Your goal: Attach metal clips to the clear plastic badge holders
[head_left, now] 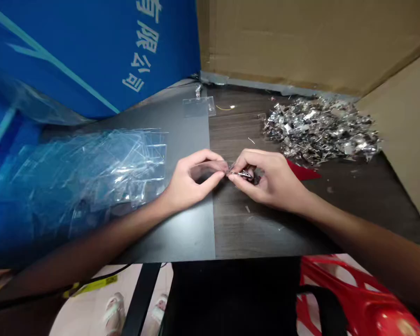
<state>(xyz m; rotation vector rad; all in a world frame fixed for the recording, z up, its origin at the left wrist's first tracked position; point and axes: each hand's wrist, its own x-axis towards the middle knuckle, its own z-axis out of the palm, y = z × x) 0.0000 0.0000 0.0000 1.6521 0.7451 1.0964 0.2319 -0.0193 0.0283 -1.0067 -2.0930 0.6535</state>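
Evidently, the left hand (188, 183) clamps its fingers on a bowed sleeve (212, 165); at those fingertips, the right hand (271, 179) pinches a clip (245, 174). The sleeve should handle light, flexible and slick, best held by its edges.

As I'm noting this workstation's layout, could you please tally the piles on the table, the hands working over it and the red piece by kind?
Pile of clear plastic pieces: 1
Heap of shiny metal clips: 1
Hands: 2, left hand and right hand
Red piece: 1
Total: 5
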